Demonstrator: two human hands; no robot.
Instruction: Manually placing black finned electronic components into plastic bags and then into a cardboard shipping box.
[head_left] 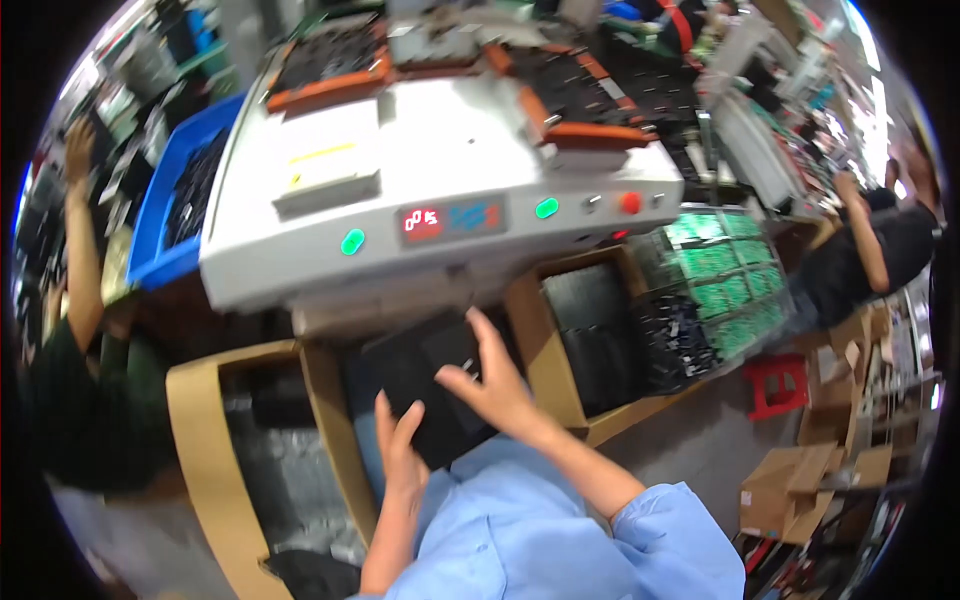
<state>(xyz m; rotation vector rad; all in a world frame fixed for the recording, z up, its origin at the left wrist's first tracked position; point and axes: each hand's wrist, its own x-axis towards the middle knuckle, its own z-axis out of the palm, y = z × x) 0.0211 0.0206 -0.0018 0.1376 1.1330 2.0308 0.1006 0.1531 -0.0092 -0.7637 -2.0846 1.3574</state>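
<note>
A flat, dark black panel (445,415) lies in front of my body, between two open cartons; blur hides its exact kind. My right hand (495,390) is over its right part, thumb and forefinger stretched apart. Small shiny bits show beside those fingertips, too blurred to name. At the panel's left edge is my left hand (402,455), its thumb and finger spread, with the thumb close to or touching the panel. My other left fingers are partly hidden.
A white machine (430,150) with lit green buttons stands ahead, orange-edged black trays (585,95) on top. Left are a blue bin (165,220) and a carton (325,430); right, another carton (545,350), green circuit boards (725,265) and a red stool (775,388). People work on both sides.
</note>
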